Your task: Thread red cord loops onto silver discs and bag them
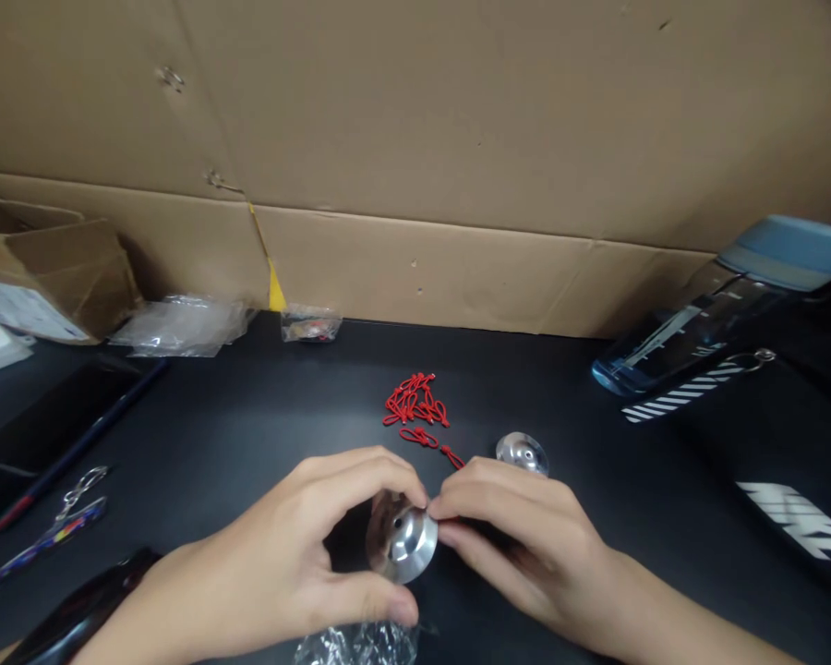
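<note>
A shiny domed small cymbal with a hole in its middle is held up over the black tabletop. My left hand curls around it, fingers over the far side and thumb along the near side. From the right, my right hand pinches at its rim with thumb and fingertips. Just beyond the right hand lies a second metal cymbal, partly covered by that hand. Farther back sits a pile of knotted red cord loops, with a couple of loose ones nearer the right fingers.
Clear plastic wrap lies below the left thumb. At left are a phone, a keychain, plastic bags and a cardboard box. A water bottle leans at right. A cardboard wall closes off the back.
</note>
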The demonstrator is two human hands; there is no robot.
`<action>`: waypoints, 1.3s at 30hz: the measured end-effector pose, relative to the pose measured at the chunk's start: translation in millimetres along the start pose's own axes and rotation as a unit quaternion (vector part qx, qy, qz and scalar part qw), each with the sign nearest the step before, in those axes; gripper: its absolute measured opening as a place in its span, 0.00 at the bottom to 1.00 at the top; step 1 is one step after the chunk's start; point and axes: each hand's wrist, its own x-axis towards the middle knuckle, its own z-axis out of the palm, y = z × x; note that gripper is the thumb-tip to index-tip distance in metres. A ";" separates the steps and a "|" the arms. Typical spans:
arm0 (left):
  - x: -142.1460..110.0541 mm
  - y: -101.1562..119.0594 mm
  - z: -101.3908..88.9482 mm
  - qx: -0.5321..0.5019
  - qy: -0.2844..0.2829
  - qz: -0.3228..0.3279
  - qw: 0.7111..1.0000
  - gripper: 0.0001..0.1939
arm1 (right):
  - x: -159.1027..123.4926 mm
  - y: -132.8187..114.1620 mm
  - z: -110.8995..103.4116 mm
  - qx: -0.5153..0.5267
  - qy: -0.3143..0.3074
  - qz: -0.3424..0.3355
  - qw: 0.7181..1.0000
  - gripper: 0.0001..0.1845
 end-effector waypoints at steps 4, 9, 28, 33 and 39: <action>-1.0 -2.5 0.4 0.017 -0.003 -0.011 1.000 0.25 | -3.0 -3.5 -2.7 -0.004 0.069 0.002 0.998 0.12; -1.2 -4.0 3.6 0.013 0.005 -0.011 1.000 0.26 | -4.9 -5.7 3.5 0.019 0.080 -0.004 0.997 0.13; -0.2 -1.1 5.8 0.039 0.003 -0.017 0.999 0.25 | -1.7 -9.4 -12.1 -0.037 -0.095 0.007 0.995 0.18; -2.7 0.9 5.5 0.056 0.007 0.010 0.998 0.27 | -2.9 -6.6 -8.0 -0.061 -0.057 -0.001 0.996 0.17; -2.9 -2.7 5.6 0.084 0.033 0.016 0.996 0.27 | -4.5 -4.0 -2.8 -0.044 -0.049 0.006 0.998 0.16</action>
